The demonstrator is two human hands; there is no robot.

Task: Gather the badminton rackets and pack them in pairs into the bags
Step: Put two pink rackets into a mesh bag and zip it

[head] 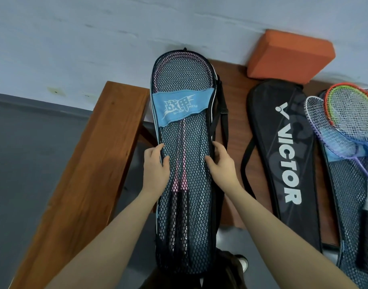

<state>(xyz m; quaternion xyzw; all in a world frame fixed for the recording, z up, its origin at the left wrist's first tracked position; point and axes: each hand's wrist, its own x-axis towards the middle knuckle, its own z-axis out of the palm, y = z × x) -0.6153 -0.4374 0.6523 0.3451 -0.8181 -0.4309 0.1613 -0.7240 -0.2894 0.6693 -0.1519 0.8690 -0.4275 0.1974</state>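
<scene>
Head view of a brown wooden desk [91, 163] set against a pale wall. At centre, a mesh racket bag [185, 163] lies lengthwise, its rounded head end at 12 o'clock and its narrow end at 6 o'clock, overhanging the desk's near edge. A light-blue fabric band [182, 107] crosses the bag and bears white Chinese characters in a jagged style; the smaller lettering beside them is too fine to read. Through the mesh, two pink-shafted rackets [182, 163] lie side by side, heads at 12 o'clock, dark handles toward 6 o'clock.

The left hand [155, 165] grips the bag's left edge, fingers [158, 148] curled over the rim and thumb on the mesh. The right hand [220, 161] grips the right edge likewise, fingers curled round the border and thumb lying on the mesh.

At 3 o'clock of this bag, apart from it, lies a black bag [287, 155] printed "VICTOR" in white capitals beneath a white logo mark. Further toward 3 o'clock, a second mesh bag [345, 195] carries loose rackets on top: one with a white and purple frame [325, 130], one with an orange frame [333, 105] and a yellow-green one overlapping it. At 1 o'clock an orange foam block [291, 55] stands against the wall, just beyond the black bag's head end.
</scene>
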